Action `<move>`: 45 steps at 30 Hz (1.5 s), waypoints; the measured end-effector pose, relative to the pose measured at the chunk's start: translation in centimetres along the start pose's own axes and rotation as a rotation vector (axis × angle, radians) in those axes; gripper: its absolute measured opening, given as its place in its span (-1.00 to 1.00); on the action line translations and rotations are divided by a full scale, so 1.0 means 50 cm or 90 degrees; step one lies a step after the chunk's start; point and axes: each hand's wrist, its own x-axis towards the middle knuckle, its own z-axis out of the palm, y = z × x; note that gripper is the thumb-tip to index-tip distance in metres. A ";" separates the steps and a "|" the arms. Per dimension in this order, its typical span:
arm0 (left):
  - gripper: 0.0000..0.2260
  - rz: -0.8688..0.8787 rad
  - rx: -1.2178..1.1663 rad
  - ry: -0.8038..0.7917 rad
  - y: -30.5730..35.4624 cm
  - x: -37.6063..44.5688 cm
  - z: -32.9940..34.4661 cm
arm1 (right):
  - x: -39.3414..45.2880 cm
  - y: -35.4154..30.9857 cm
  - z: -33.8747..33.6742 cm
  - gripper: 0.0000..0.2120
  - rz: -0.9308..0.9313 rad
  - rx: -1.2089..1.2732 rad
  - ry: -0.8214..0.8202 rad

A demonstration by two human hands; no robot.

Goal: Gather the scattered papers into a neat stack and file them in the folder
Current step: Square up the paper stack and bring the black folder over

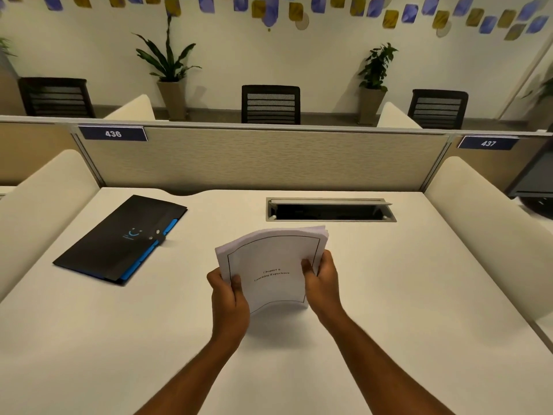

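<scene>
We're at a white desk (389, 280) in an open office, cubicle style, with a beige fabric divider (263, 157) across the back and little blue number plates reading 436 (113, 133) and 437 (488, 143) on it. Past the divider there are three dark mesh-back chairs, a couple of potted plants (167, 76) against the wall, and a scatter of blue and mustard shapes stuck up high on that wall. Set into the desk near the back is a metal cable hatch (330, 209) with its flap propped open.

The papers (269, 265) are already bunched into one stack, lifted off the desk at the centre and tilted up toward us. The top sheet has a thin black border and some small print in the middle, looks like "Chapter 6", with a second line too blurry to be sure of. The stack bows a bit, and the top edges fan out unevenly at the upper right.

Our left hand (229, 298) grips the stack's left edge, thumb on the front. Our right hand (321, 283) clamps the right edge the same way, thumb over the top sheet.

The folder (119, 238) lies flat and closed on the left side of the desk, well apart from the stack. It's black with blue tabs poking out along its right edge and a small blue logo on the cover.
</scene>
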 end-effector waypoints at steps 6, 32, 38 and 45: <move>-0.80 0.021 -0.031 0.008 -0.010 -0.020 -0.010 | -0.047 -0.002 -0.002 -0.88 -0.052 0.096 0.038; -0.80 0.139 0.347 -0.171 0.001 0.063 -0.068 | 0.012 -0.068 -0.111 -0.11 -0.319 -0.284 0.145; -0.75 0.345 0.485 -0.206 0.057 0.067 -0.066 | 0.046 -0.090 -0.154 -0.72 -0.296 -0.282 -0.219; -0.25 -0.075 0.029 0.008 -0.033 0.047 -0.122 | -0.013 0.001 -0.171 -0.70 -0.068 -0.019 -0.146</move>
